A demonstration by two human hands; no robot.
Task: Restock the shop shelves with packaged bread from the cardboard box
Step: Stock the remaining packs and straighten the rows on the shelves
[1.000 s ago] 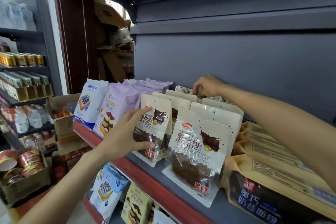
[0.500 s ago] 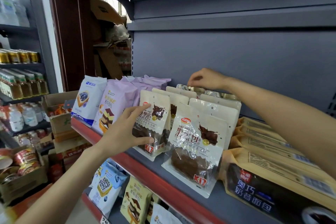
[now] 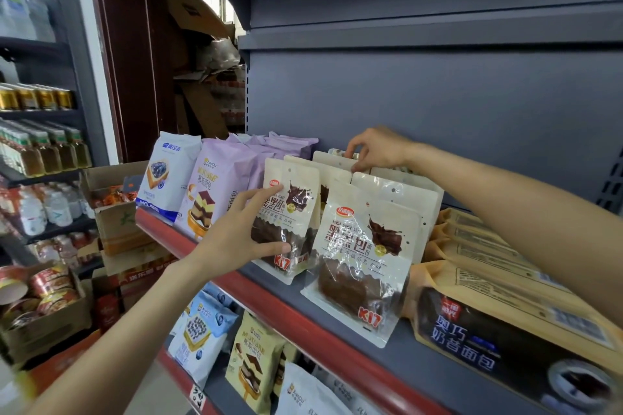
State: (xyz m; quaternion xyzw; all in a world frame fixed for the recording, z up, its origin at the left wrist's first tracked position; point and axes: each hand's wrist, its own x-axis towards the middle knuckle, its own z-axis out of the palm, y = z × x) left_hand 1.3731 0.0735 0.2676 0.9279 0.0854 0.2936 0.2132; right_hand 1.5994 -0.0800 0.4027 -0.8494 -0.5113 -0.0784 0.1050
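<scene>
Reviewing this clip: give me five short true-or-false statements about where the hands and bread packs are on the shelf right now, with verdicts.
1. The left hand rests on the front cream chocolate-bread pouch of the left row. True.
2. The right hand holds a can. False: it pinches the top edge of a rear pouch in the back of the rows.
3. The lilac mousse-bread bag stands left of the cream pouches. True.
4. The tan packs at the right stand upright. False: they lie flat, stacked.
5. The shelf's front edge is blue. False: it is red.
</scene>
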